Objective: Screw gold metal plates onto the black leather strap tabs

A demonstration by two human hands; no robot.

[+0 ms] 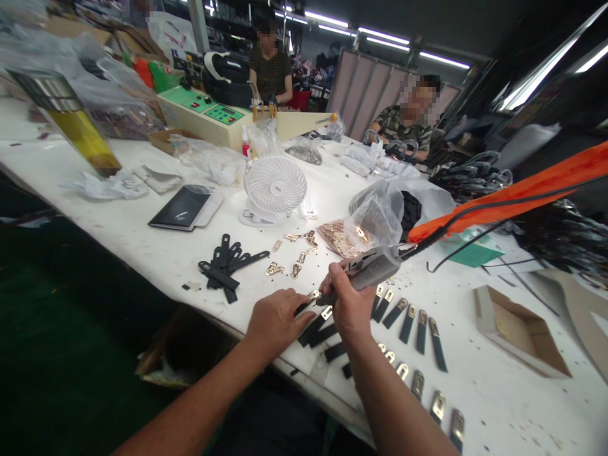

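Observation:
My right hand is closed around a grey powered screwdriver, its tip pointing down-left at a gold clasp. My left hand pinches a black strap that carries this clasp, holding it flat on the white table. Finished black straps with gold clasps lie in a row to the right of my hands. A pile of bare black straps sits to the left, with loose gold clasps beside it.
A small white fan, a black notebook and a plastic bag of gold parts lie behind. An open cardboard box sits at right. An orange sleeve with a cable hangs across. Two people sit at the far end.

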